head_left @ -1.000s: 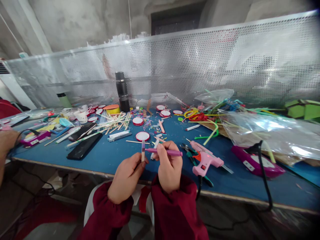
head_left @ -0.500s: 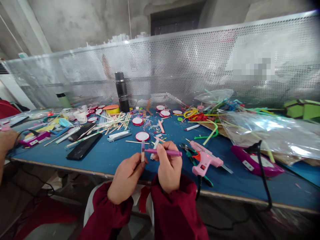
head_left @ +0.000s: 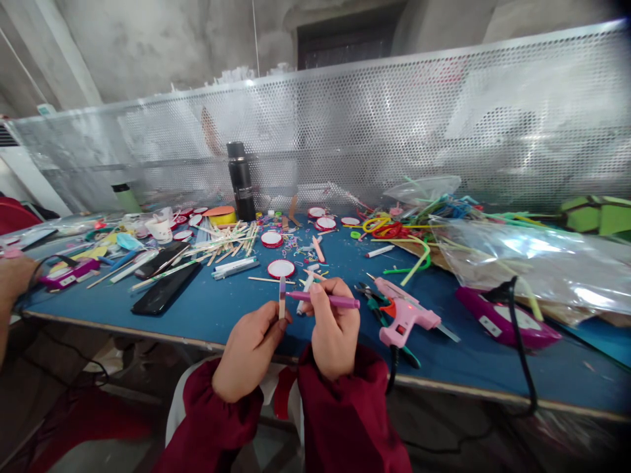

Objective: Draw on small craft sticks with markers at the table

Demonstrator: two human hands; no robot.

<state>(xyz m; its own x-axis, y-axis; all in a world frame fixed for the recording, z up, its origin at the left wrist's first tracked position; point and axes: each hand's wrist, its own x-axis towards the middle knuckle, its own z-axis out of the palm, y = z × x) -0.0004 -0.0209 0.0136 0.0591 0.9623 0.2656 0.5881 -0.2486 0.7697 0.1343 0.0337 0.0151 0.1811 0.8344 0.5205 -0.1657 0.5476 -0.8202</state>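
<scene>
Near the table's front edge, my left hand [head_left: 250,349] pinches the lower end of a wooden craft stick [head_left: 282,299] held upright. The stick's upper part is coloured purple; its lower part is bare wood. My right hand [head_left: 335,328] is closed around a purple marker pen [head_left: 340,301], whose tip points left and meets the coloured part of the stick, or nearly so. Just behind the stick lies a white disc with a red rim [head_left: 280,269]. A pink glue gun [head_left: 405,314] lies to the right of my right hand, against green-handled pliers [head_left: 377,306].
A black bottle [head_left: 240,182] stands by the perforated metal screen [head_left: 355,131]. Phones [head_left: 165,289], white markers [head_left: 235,267] and loose sticks lie to the left. At right are a purple power strip [head_left: 507,318] and plastic bags [head_left: 542,263]. Another person's hand [head_left: 17,279] shows far left.
Almost nothing differs. The marker has shifted very slightly against the stick, and both hands keep their hold.
</scene>
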